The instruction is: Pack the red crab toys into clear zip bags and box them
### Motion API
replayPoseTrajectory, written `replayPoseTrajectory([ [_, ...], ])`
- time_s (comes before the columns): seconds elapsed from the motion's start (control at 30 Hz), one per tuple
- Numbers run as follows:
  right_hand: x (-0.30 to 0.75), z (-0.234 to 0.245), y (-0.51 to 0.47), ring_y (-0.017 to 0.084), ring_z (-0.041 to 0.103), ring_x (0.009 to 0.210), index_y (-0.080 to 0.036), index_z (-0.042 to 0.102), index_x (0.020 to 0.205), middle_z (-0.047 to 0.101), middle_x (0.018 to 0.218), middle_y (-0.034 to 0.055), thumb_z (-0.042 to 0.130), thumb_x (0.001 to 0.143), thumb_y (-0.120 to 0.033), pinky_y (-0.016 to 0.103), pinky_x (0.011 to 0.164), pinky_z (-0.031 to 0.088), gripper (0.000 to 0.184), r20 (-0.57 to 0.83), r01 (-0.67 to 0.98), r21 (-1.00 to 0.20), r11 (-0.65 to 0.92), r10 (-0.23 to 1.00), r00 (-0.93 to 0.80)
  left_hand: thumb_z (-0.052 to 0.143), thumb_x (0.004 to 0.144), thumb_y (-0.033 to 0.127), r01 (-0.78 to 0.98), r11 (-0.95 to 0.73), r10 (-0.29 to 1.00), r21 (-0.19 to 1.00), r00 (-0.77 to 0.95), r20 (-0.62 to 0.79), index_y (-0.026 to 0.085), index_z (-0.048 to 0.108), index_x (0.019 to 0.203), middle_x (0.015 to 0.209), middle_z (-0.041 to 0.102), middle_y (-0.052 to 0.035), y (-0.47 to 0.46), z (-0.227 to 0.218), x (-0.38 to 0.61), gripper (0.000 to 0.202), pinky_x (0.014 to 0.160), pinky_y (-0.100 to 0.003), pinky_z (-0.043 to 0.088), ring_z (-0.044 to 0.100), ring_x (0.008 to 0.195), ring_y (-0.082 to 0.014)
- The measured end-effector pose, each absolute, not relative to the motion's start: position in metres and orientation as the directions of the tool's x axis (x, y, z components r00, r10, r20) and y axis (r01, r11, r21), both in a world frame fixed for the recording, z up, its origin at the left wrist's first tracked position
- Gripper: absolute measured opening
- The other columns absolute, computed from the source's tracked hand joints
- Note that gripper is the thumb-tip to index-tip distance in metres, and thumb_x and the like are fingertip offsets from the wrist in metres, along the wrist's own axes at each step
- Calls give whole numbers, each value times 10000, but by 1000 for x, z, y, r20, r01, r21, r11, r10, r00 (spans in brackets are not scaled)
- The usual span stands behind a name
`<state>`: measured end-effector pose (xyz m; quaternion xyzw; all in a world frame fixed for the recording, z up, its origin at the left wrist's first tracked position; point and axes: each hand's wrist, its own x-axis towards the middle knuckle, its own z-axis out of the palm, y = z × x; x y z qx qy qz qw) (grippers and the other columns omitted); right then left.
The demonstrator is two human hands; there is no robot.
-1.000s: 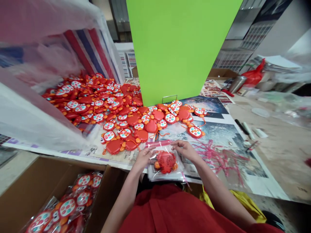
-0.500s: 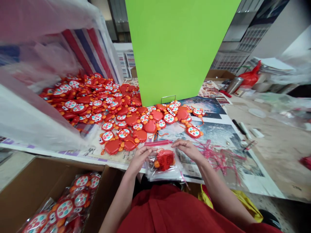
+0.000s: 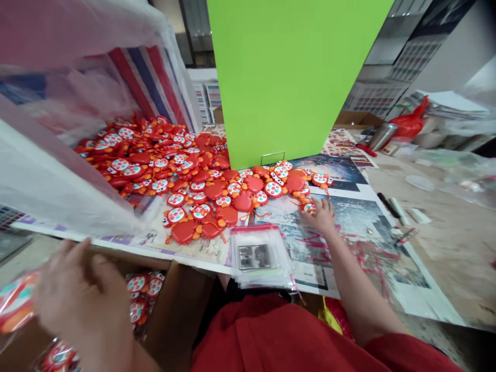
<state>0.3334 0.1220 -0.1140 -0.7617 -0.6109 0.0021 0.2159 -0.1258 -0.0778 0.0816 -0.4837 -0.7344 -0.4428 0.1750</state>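
Note:
My right hand [image 3: 322, 217] is on a red crab-shaped toy [image 3: 309, 207] at the right end of the loose toys, its thumb and fingers around it. My left hand [image 3: 83, 299], smeared by motion, is over the cardboard box [image 3: 182, 294], thumb and fingers apart. Just left of it appears a crab toy in a clear bag [image 3: 15, 302], partly cut off by the picture's edge. A stack of clear zip bags [image 3: 258, 235] with pink tops lies at the table edge in front of me, a dark printed label on the uppermost.
More bagged toys [image 3: 137, 284] lie in the box. Loose crab toys [image 3: 186, 165] spill from a plastic-lined opening at left. A green panel [image 3: 294, 77] stands behind them. Pink strips [image 3: 364, 258], markers [image 3: 387, 205] and a metal flask [image 3: 383, 137] lie to the right.
The bagged toy has left the bag stack and is now beside my left hand, which moved left over the box. My right hand has moved from the bag to a loose toy.

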Motion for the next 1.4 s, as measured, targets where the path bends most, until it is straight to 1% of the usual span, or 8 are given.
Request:
replayPoseTrajectory([
  [0.07, 332, -120, 122, 429, 336, 1335, -257, 468, 1411, 373, 1479, 185, 602, 831, -522, 611, 1016, 310, 652, 202, 937, -289, -195, 944, 259, 486, 916, 285, 918, 78, 638, 389, -346, 688, 179, 601, 1256, 1297, 619, -84, -60, 62, -109, 374, 1089, -468, 389, 545, 1221, -276],
  [0.17, 330, -124, 120, 401, 457, 1235, -264, 509, 1374, 407, 1440, 187, 613, 831, -524, 568, 973, 375, 611, 199, 943, -277, -184, 949, 243, 419, 943, 246, 896, -194, 879, 398, -21, 476, 193, 643, 1149, 1165, 684, -74, -22, 15, -70, 309, 1010, -392, 467, 613, 1104, -233],
  [0.27, 336, -120, 119, 367, 539, 1132, -231, 532, 1348, 452, 1386, 201, 584, 832, -539, 488, 903, 444, 603, 241, 938, -326, -122, 948, 207, 431, 934, 173, 861, -320, 942, 394, 245, 231, 185, 644, 1133, 1195, 668, -81, 8, -30, -29, 292, 1018, -378, 451, 583, 1147, -235],
  [0.47, 355, -104, 109, 294, 607, 908, -151, 524, 1312, 653, 1034, 139, 552, 793, -398, 435, 832, 474, 575, 209, 780, -625, -36, 955, 212, 535, 929, 267, 947, -223, 974, 233, 225, 18, 144, 620, 1126, 1137, 621, -138, 40, -69, 19, 247, 976, -434, 424, 566, 1092, -292],
  [0.63, 340, -92, 91, 259, 595, 997, -172, 551, 1243, 638, 1138, 103, 633, 776, -467, 433, 919, 462, 558, 269, 388, -910, 146, 920, 284, 603, 897, 313, 970, -199, 980, 140, 199, 11, 163, 639, 1028, 1073, 602, -140, 52, -78, 25, 202, 950, -433, 409, 537, 1094, -301],
  [0.9, 299, -57, 74, 238, 598, 1082, -244, 575, 1246, 638, 1221, 56, 739, 762, -409, 415, 980, 463, 537, 130, 119, -984, 135, 990, -49, 467, 951, 181, 913, -298, 952, 279, 265, 151, 152, 594, 967, 1005, 627, -108, 38, -99, 34, 131, 860, -400, 436, 550, 965, -259],
  [1.1, 276, -48, 71, 225, 627, 1054, -235, 603, 1225, 636, 1240, 68, 763, 757, -363, 373, 929, 504, 510, 74, 39, -994, 102, 892, -446, 485, 955, 231, 877, -272, 955, 395, 195, 225, 148, 500, 1248, 1058, 626, -103, 31, -107, 40, 304, 893, -395, 442, 560, 999, -250],
  [1.4, 230, -82, 100, 252, 584, 1170, -196, 512, 1355, 603, 1309, 92, 684, 806, -454, 438, 1046, 435, 630, 138, 200, -950, 238, 900, -415, 464, 957, 190, 839, -457, 882, 296, 384, 274, 200, 627, 1097, 1039, 624, -81, 27, -106, 33, 215, 894, -390, 416, 517, 1000, -246],
])
